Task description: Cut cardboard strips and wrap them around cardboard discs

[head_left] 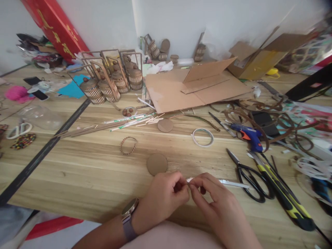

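Note:
Near the front edge of the table, my left hand (168,192) and my right hand (215,199) meet, fingertips pinched together. Whatever is between the fingers is too small and hidden to name. A thin white strip (234,183) shows behind my right hand and runs out to its right; I cannot tell if it is held or lying on the wood. Just beyond my left hand lies a round cardboard disc (157,164). To the right, black-handled scissors (250,178) lie with their blades pointing away, alongside a yellow and black utility knife (285,195).
A blue glue gun (247,135) and coiled brown strips (277,128) crowd the right. Ahead are a tape-like white ring (203,137), a smaller cardboard disc (165,125), a small patterned loop (128,145) and cardboard sheets (171,90). Several miniature tiered baskets (111,88) stand back left.

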`<move>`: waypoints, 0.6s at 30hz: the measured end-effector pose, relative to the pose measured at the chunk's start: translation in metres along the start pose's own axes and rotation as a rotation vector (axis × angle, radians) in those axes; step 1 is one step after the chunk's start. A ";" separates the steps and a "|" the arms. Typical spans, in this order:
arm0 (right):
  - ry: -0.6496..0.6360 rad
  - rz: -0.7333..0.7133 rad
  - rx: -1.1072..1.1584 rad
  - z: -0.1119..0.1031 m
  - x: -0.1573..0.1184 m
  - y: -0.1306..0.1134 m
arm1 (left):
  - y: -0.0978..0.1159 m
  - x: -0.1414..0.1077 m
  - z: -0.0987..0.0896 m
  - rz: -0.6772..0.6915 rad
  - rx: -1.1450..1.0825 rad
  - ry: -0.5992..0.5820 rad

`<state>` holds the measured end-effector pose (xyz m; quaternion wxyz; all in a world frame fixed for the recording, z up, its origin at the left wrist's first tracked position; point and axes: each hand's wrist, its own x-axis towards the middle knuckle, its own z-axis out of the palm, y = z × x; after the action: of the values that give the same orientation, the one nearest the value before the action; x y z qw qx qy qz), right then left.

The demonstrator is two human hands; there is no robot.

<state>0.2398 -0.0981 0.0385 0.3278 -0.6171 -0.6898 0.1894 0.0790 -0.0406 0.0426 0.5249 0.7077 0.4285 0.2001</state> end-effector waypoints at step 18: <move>-0.074 0.133 0.082 0.000 -0.004 0.003 | 0.000 -0.002 0.002 0.055 0.040 0.005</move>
<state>0.2415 -0.1011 0.0357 0.3138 -0.6403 -0.6505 0.2614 0.0794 -0.0430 0.0424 0.5040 0.7289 0.4142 0.2077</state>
